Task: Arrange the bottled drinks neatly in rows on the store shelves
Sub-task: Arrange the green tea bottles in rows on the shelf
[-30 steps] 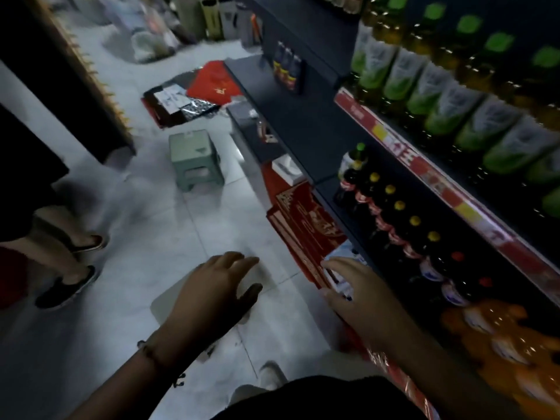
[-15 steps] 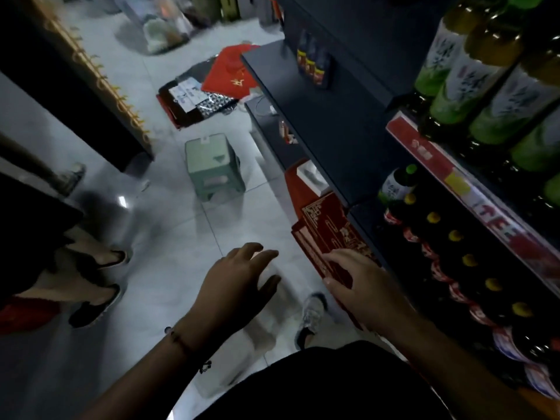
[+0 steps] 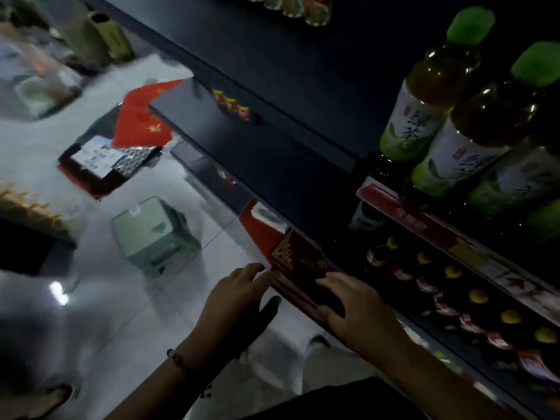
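Green-capped tea bottles (image 3: pixel 424 116) stand in a row on the upper right shelf behind a red price strip (image 3: pixel 424 222). On the shelf below, dark bottles with yellow caps (image 3: pixel 478 295) run in a line. My left hand (image 3: pixel 239 301) hovers with fingers spread over the floor, fingertips at the edge of a red patterned box (image 3: pixel 291 259) that leans against the shelf base. My right hand (image 3: pixel 354 304) hangs with relaxed fingers in front of that box, holding nothing.
The dark shelf unit (image 3: pixel 272 131) stretches away on the right. A green plastic stool (image 3: pixel 154 234) stands on the white tiled floor, with red packaging and cartons (image 3: pixel 121 147) beyond it. Another person's shoe (image 3: pixel 57 395) shows at the lower left.
The view has swung up and right, closer to the shelves. Both hands have moved forward toward the red box. The other person's legs have slid out toward the lower left.
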The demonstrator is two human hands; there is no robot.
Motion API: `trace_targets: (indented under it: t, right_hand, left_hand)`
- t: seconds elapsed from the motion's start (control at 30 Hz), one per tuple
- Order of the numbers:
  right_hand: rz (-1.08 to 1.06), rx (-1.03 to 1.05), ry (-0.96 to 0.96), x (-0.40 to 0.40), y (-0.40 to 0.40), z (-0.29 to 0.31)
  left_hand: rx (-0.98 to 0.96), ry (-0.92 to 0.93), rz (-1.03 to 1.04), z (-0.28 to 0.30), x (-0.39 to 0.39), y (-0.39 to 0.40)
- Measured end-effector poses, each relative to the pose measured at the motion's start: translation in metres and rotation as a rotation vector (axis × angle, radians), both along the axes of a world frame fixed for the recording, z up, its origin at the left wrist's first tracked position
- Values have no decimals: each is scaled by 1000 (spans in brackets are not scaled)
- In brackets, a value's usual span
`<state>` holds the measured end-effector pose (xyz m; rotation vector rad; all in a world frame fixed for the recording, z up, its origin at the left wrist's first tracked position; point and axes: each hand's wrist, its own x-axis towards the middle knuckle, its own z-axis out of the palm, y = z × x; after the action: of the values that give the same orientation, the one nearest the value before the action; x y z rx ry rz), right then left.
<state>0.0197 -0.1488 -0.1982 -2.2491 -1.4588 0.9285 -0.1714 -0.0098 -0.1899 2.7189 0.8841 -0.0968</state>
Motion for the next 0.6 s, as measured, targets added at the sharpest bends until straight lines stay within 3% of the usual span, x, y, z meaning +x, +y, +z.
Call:
trace_targets:
  t: [0.27, 0.47, 0.6]
  right_hand:
    - [-453, -75, -128, -29, 37, -73]
    - [-556, -35, -203, -33, 41, -125]
    - [-595, 50, -242, -10, 41, -191]
  left_hand:
    - [-113, -132, -371, -92, 46, 92]
    - [-19, -217, -529, -145, 74, 109]
    - [129, -309, -591, -219, 112, 108]
